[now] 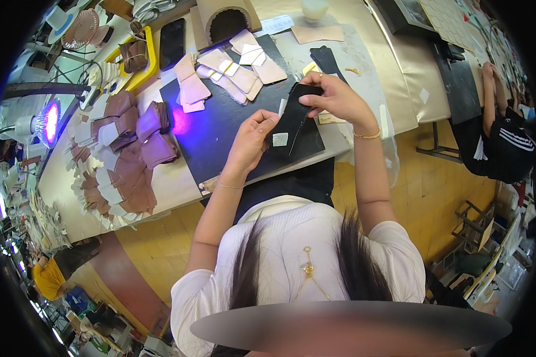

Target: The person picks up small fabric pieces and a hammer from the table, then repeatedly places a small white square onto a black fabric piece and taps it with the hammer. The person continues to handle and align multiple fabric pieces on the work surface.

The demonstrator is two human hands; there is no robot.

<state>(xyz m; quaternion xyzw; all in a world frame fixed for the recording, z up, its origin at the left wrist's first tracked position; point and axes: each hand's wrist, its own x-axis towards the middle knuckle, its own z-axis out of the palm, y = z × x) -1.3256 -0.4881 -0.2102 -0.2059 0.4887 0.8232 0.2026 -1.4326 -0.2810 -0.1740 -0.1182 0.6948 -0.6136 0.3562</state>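
Note:
Both my hands are raised over a dark cutting mat [205, 152] at the table's front edge. Between them is a black leather-like piece [299, 113], folded or layered, with a frayed-looking edge. My right hand [339, 101] pinches its upper end, thumb on top. Closed fingers of my left hand [253, 138] grip its left edge, beside a narrow white strip [282, 107]. A small whitish square [280, 139] shows at the piece's lower end; I cannot tell whether it is attached. Beyond my right hand lies another black piece [327, 62].
Pale pink cut pieces [238, 74] lie on the mat's far part. Stacks of brown pieces [122, 160] spread to the left, near a lit lamp [49, 122]. A yellow tray [149, 59] and a phone [173, 44] are behind. Another person [500, 140] works at far right.

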